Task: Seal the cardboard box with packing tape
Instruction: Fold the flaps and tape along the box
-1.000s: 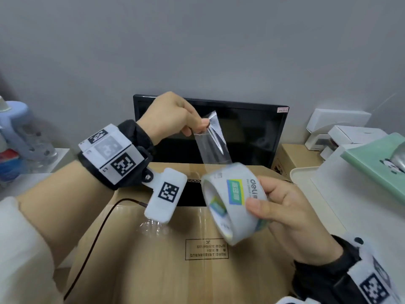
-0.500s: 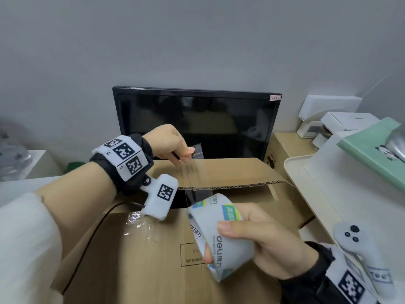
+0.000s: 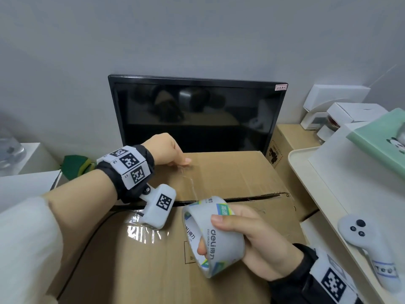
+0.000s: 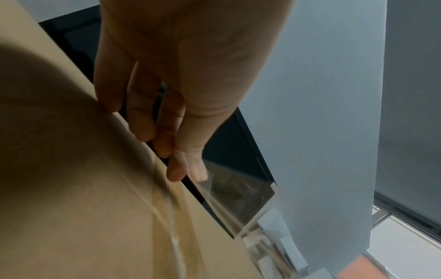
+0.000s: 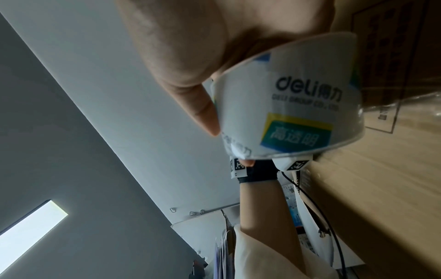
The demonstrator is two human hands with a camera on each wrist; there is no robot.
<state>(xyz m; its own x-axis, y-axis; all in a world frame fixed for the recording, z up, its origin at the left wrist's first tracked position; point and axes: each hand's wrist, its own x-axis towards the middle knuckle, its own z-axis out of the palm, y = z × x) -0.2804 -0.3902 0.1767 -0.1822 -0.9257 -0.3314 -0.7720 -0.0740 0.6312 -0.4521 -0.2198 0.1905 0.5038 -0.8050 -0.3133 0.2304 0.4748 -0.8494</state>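
Cardboard box [image 3: 219,178]: brown corrugated; fills the near middle of the head view; two top flaps meet at a dark seam running left to right, with a slight gap at its right end
Tape roll [image 3: 215,235]: clear packing tape on a white core printed "deli"; held tilted just above the near flap, close to the seam
Tape strip [image 3: 190,183]: clear; runs from the roll across the far flap to the box's far edge; its end hangs past that edge in the left wrist view
Left hand [image 3: 168,150]: at the far edge of the box; fingers [image 4: 143,120] bent down over the edge, thumb tip and forefinger pinching the end of the strip
Right hand [image 3: 252,235]: wrapped round the roll; thumb on the outer face, one fingertip inside the core
Old tape [image 3: 144,233]: crinkled clear patch on the near flap, under the left wrist camera
Monitor [image 3: 197,113]: black, dark screen; stands just behind the box
Controller [image 3: 370,251]: pale grey; lies on the white tray [image 3: 306,172] at right
Small boxes [image 3: 337,106]: white; stacked at far right by the wall
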